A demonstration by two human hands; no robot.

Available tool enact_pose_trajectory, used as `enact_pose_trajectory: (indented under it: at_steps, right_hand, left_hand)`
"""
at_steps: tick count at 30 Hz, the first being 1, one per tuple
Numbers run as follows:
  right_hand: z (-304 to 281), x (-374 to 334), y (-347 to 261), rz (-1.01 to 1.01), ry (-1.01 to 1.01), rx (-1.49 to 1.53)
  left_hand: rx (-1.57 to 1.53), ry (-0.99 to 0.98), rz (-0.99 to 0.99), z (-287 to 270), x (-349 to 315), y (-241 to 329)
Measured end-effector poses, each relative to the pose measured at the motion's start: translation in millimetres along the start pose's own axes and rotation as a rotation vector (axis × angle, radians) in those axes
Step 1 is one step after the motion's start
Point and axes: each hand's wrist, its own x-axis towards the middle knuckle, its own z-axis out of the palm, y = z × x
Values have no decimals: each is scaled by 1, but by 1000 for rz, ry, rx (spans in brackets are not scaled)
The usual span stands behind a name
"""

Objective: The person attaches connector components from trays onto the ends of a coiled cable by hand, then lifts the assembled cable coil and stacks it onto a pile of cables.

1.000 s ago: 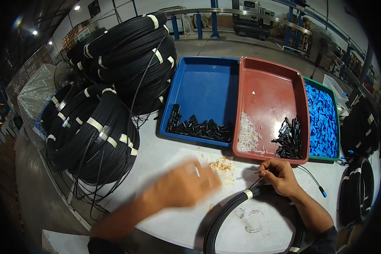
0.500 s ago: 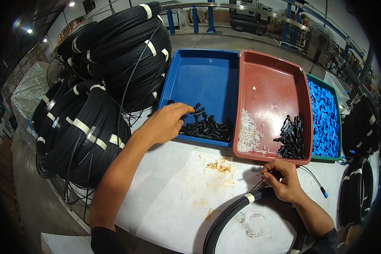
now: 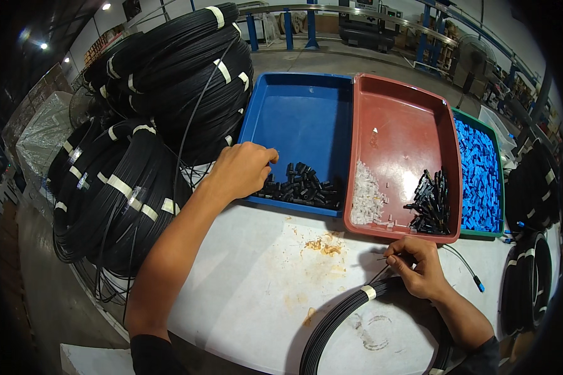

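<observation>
My left hand (image 3: 243,170) has reached the blue tray (image 3: 306,119), fingers curled over the black connector parts (image 3: 301,187); my right hand (image 3: 419,267) stays pinched on the cable end (image 3: 381,257), ready for one

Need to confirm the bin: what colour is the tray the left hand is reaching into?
Blue tray, holding small black parts; left hand over it. Head view.
</observation>
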Motion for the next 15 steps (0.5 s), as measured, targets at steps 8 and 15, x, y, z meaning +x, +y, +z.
enact_pose_trajectory:
  at_steps: [8, 15]
  right_hand:
    - [1, 2, -3, 15, -9, -51]
    - [-2, 2, -2, 7, -14, -24]
  left_hand:
    - [-51, 8, -29, 16, 14, 6]
    - [-46, -20, -149, 14, 22, 7]
